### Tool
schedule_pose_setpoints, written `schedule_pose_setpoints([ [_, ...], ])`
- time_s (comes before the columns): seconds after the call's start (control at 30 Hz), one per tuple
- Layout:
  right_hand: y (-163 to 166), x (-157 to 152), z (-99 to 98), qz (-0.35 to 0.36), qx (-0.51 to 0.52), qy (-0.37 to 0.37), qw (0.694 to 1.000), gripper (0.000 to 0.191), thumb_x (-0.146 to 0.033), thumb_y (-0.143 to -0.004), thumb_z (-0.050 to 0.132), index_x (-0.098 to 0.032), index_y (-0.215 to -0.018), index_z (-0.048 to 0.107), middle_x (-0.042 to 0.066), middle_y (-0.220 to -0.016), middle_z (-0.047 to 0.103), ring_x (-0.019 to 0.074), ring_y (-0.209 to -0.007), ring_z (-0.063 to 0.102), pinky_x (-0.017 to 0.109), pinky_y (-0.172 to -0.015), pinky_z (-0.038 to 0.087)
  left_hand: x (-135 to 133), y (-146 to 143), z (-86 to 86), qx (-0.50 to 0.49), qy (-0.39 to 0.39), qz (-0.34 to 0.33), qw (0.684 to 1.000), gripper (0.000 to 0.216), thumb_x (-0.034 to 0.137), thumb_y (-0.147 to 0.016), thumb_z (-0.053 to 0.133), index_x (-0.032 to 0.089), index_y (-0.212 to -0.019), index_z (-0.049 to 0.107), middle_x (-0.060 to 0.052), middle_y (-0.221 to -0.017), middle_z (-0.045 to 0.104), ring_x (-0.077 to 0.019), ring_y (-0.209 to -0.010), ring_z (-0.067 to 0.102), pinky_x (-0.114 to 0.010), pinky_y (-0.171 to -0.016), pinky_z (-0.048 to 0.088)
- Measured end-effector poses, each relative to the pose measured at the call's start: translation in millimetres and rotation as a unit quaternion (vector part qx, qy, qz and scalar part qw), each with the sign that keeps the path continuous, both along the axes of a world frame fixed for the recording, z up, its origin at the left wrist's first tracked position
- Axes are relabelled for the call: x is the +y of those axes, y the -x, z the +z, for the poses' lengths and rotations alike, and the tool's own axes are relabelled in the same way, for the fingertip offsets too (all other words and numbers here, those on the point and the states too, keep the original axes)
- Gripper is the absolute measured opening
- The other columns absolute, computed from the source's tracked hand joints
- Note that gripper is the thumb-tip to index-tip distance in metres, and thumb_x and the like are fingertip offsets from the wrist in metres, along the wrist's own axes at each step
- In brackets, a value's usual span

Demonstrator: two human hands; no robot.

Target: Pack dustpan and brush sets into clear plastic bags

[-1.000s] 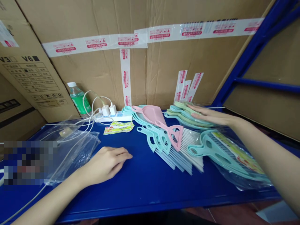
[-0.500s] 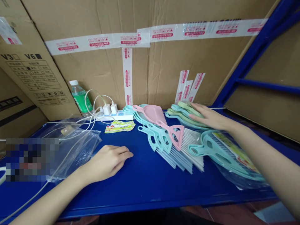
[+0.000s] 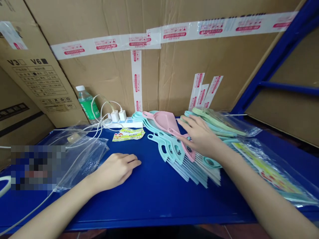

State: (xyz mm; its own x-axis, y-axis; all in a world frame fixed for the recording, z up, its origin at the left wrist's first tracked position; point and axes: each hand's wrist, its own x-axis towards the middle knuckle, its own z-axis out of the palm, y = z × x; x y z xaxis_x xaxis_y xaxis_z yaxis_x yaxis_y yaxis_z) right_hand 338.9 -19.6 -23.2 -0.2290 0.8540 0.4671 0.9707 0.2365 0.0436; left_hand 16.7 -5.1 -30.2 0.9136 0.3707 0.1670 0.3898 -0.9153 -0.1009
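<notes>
My left hand [image 3: 115, 171] lies palm down on the blue shelf [image 3: 152, 199], fingers loosely curled, holding nothing. My right hand [image 3: 199, 136] hovers with fingers spread over the pink brush [image 3: 185, 146] on top of a fan of teal brushes [image 3: 169, 149] with clear bristles. Just behind them lies a pink dustpan [image 3: 163, 120] on stacked teal dustpans. To the right sit bagged green and teal dustpans [image 3: 219, 122] and bagged sets with a yellow label [image 3: 269, 169].
Clear plastic bags [image 3: 79, 156] lie at the left beside a white cable. A green water bottle [image 3: 87, 103], a power strip with chargers [image 3: 119, 121] and a small yellow label [image 3: 128, 133] stand at the back. Taped cardboard boxes wall the rear; a blue rack post rises at right.
My right hand has left the bagged dustpans at the back right and moved left and nearer, over the pink brush. The left hand has stayed put.
</notes>
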Motion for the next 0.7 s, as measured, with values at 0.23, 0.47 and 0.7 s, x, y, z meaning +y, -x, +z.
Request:
schedule_pose_setpoints([
  [0.23,8,-8,-1.3,0.034,0.003,0.086,0.996,0.031,-0.029,-0.093,0.043,-0.017,-0.109,0.067,0.011,-0.093,0.071,0.0271,-0.092,0.062,0.039,-0.080,0.048,10,-6,-0.7,-0.046,-0.020,0.012,0.999,0.032,0.013,-0.094,0.037,0.018,-0.110,0.065,-0.005,-0.105,0.071,-0.0165,-0.089,0.070,-0.028,-0.077,0.056],
  [0.47,14,-11,-0.1,-0.009,0.016,0.094,0.995,0.026,-0.029,-0.091,0.048,-0.018,-0.106,0.066,0.011,-0.095,0.071,0.0273,-0.094,0.061,0.036,-0.077,0.047,26,-39,13.1,-0.033,-0.096,0.040,0.994,0.032,0.010,-0.091,0.040,0.018,-0.110,0.066,-0.006,-0.106,0.071,-0.0185,-0.094,0.069,-0.032,-0.082,0.056],
  [0.7,23,-13,2.8,-0.053,0.021,0.100,0.993,0.019,-0.019,-0.087,0.047,-0.018,-0.093,0.065,0.010,-0.095,0.071,0.0268,-0.092,0.062,0.033,-0.068,0.044,45,-104,29.7,0.039,-0.158,0.094,0.982,0.030,0.010,-0.091,0.047,0.011,-0.117,0.062,-0.013,-0.112,0.067,-0.0254,-0.101,0.064,-0.036,-0.078,0.055],
])
